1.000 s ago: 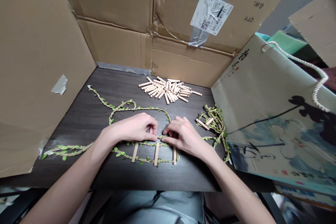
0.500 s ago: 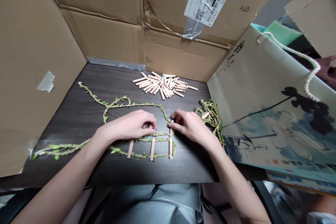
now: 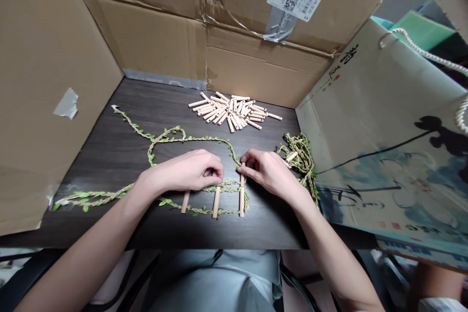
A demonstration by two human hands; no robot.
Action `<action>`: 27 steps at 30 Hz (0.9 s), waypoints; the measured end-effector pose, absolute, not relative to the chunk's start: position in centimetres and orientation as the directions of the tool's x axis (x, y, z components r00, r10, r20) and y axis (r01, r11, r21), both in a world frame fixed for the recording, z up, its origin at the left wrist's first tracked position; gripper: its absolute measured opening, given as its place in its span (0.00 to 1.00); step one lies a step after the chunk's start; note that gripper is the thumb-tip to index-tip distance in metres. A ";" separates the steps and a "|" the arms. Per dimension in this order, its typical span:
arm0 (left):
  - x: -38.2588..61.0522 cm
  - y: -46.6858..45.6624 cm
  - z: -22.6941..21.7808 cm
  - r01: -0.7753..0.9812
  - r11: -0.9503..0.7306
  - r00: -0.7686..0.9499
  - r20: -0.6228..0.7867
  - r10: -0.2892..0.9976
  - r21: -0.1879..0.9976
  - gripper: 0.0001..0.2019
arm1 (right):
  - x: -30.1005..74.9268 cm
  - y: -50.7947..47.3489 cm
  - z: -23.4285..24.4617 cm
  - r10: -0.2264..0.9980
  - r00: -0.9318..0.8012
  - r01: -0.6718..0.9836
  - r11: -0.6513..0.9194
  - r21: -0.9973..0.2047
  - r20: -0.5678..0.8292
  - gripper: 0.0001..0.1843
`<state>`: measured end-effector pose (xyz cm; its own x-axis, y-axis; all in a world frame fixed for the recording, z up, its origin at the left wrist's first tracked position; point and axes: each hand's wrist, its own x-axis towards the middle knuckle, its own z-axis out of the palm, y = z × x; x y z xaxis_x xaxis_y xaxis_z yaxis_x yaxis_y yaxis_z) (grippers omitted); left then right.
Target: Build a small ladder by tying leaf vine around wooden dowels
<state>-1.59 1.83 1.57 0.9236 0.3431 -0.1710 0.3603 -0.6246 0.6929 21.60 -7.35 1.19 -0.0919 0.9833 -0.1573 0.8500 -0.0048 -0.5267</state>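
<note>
A thin green leaf vine (image 3: pixel 171 139) runs in loops over the dark wood table (image 3: pixel 109 151). Three wooden sticks lie side by side across its lower strands, and the rightmost stick (image 3: pixel 242 190) stands nearest my right hand (image 3: pixel 265 173). My right fingertips pinch the top of that stick where the vine meets it. My left hand (image 3: pixel 188 171) is curled over a vine strand left of the middle stick (image 3: pixel 216 202), and its fingertips seem to grip the strand. The left stick (image 3: pixel 185 202) lies just below that hand.
A pile of loose wooden sticks (image 3: pixel 230 113) lies at the back of the table. A tangled vine bundle (image 3: pixel 298 161) with a stick in it sits to the right. Cardboard walls (image 3: pixel 54 83) enclose the left and back, and a painted paper bag (image 3: pixel 383 156) stands at right.
My right hand has moved up from the vine's lower strand to the top of the rightmost stick. A second vine strand now crosses the sticks. The view has shifted slightly.
</note>
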 end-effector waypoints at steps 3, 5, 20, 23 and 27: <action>-1.6 1.7 1.6 0.354 -0.628 0.923 -0.153 0.352 0.693 0.10 | 21.7 -7.4 1.2 0.984 -0.096 0.847 -0.001 -0.532 -0.153 0.09; -1.6 1.7 1.7 0.361 -0.633 0.919 -0.148 0.365 0.684 0.09 | 21.7 -7.4 1.2 0.984 -0.101 0.845 0.005 -0.535 -0.150 0.09; -1.4 2.3 1.5 0.374 -0.675 0.836 0.083 0.542 0.636 0.11 | 21.7 -7.4 1.4 0.998 -0.011 0.832 -0.023 -0.555 -0.058 0.11; -0.9 2.6 0.7 0.406 -0.732 0.755 0.250 0.606 0.548 0.13 | 21.7 -7.2 1.1 0.996 -0.001 0.827 -0.047 -0.560 -0.085 0.11; 0.0 2.2 -0.6 0.362 -0.836 0.831 0.264 0.490 0.412 0.18 | 21.7 -6.7 0.4 0.998 -0.008 0.811 -0.034 -0.584 -0.070 0.10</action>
